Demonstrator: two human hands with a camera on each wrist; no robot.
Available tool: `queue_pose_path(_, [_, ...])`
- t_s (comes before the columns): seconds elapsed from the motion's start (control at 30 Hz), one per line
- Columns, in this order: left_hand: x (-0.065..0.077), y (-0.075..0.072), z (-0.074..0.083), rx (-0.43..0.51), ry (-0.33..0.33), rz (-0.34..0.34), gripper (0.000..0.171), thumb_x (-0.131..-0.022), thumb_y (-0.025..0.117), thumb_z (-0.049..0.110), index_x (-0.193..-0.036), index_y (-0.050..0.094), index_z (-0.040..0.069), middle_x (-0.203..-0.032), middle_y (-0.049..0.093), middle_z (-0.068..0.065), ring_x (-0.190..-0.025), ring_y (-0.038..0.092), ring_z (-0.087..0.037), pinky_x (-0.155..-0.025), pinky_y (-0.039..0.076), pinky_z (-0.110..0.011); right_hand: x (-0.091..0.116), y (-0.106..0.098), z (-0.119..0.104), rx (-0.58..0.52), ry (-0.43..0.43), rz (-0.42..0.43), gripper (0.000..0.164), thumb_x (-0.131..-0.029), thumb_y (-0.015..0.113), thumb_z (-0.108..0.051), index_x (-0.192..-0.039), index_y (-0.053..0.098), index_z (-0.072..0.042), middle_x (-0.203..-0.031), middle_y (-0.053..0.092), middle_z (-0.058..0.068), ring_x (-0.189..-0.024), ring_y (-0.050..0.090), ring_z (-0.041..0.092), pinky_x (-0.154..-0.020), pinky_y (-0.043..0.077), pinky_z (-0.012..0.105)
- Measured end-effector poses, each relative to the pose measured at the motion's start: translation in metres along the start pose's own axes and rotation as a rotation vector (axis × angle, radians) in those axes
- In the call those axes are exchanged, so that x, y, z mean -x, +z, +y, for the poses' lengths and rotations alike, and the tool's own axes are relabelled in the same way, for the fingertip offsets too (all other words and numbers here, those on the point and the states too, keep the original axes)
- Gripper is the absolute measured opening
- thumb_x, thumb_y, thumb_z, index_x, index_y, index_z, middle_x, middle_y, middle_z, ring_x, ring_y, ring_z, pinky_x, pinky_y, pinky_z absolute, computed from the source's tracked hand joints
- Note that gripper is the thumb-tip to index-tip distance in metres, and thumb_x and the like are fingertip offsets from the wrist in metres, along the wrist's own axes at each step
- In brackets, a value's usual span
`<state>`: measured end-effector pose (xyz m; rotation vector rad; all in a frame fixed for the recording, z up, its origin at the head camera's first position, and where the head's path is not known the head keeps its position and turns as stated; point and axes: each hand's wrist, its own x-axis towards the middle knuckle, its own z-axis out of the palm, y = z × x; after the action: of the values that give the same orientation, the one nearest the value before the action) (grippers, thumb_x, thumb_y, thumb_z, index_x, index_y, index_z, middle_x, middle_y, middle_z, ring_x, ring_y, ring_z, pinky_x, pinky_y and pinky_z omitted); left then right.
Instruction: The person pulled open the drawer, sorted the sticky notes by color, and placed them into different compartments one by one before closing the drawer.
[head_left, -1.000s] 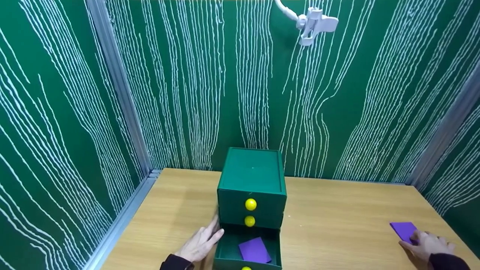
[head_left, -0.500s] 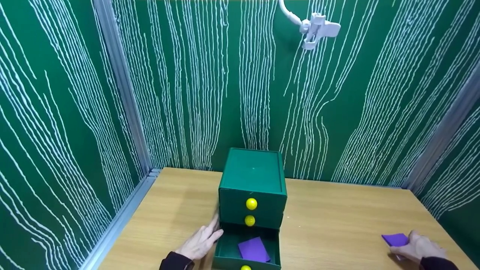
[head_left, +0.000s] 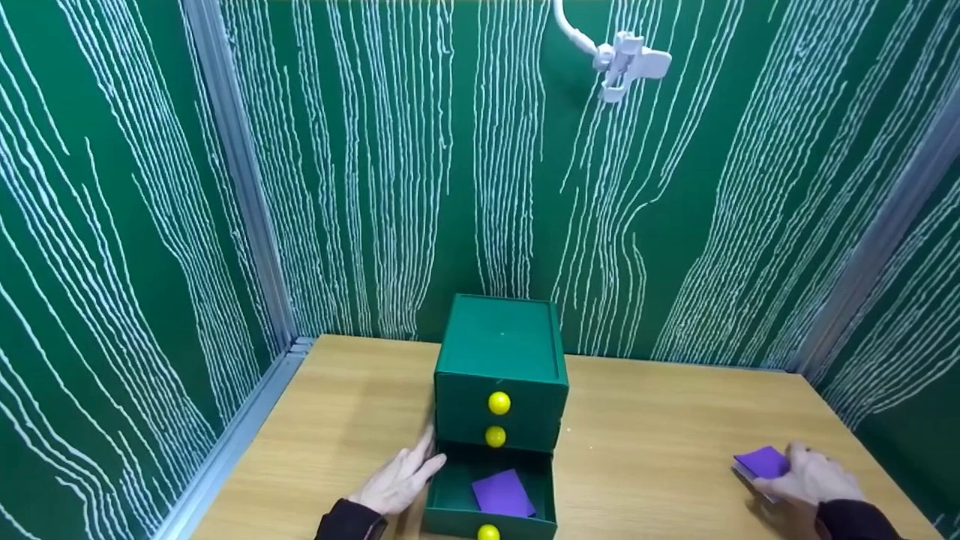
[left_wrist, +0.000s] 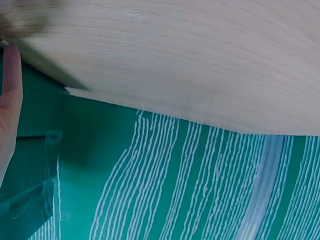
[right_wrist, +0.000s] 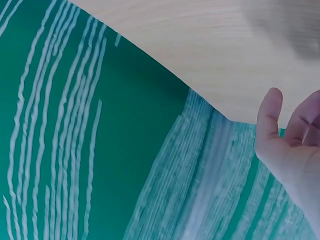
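Note:
A small green drawer cabinet (head_left: 502,337) with yellow knobs stands on the table, seen in the head view. Its lowest drawer (head_left: 450,520) is pulled out, and a purple paper square (head_left: 503,493) lies inside. My left hand (head_left: 394,480) rests against the cabinet's left side, fingers extended; one finger (left_wrist: 11,82) shows along the green wall in the left wrist view. Off to the right, my right hand (head_left: 814,476) pinches another purple paper square (head_left: 762,462), whose pale underside or edge shows. In the right wrist view the hand's curled fingers appear, but the square is hidden.
The wooden table (head_left: 645,420) meets green walls with white wavy lines on several sides. Grey metal posts (head_left: 251,172) stand at the corners. A white clamp on a bent arm (head_left: 626,64) hangs above the back.
My right hand has gripped the purple paper square and moved it left, raising it slightly off the table. The left hand and the open drawer stay as they were.

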<state>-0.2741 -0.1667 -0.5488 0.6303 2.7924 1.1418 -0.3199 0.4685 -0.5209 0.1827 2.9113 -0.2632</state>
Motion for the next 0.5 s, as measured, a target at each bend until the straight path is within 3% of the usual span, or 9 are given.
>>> queue_pose_path(0.2, [-0.001, 0.000, 0.001, -0.009, -0.012, 0.009, 0.070, -0.100, 0.025, 0.052, -0.151, 0.011, 0.006, -0.156, 0.019, -0.014, -0.139, 0.032, -0.032, -0.112, 0.023, -0.054, 0.011, 0.001, -0.038, 0.067, -0.170, 0.220, 0.102, -0.058, 0.072, -0.070, -0.113, 0.045, 0.011, -0.096, 0.054, 0.031, -0.082, 0.055, 0.040, -0.068, 0.047, 0.056])
queue_pose_path(0.33, [-0.001, 0.001, 0.001, -0.018, 0.018, 0.021, 0.070, -0.100, 0.026, 0.050, -0.150, 0.011, 0.003, -0.155, 0.019, -0.017, -0.137, 0.034, -0.032, -0.111, 0.027, -0.052, 0.023, 0.005, -0.072, 0.033, -0.310, 0.383, 0.083, -0.056, 0.079, -0.059, -0.103, 0.050, 0.003, -0.085, 0.057, 0.018, -0.074, 0.056, 0.031, -0.061, 0.048, 0.047])
queue_pose_path(0.5, [0.001, 0.002, 0.001, -0.025, -0.008, 0.014, 0.072, -0.099, 0.025, 0.053, -0.150, 0.012, 0.004, -0.155, 0.022, -0.017, -0.136, 0.036, -0.035, -0.110, 0.029, -0.053, 0.036, 0.007, -0.117, 0.035, -0.479, 0.524, 0.072, -0.052, 0.082, -0.049, -0.099, 0.052, -0.004, -0.081, 0.056, 0.007, -0.071, 0.055, 0.021, -0.060, 0.048, 0.038])
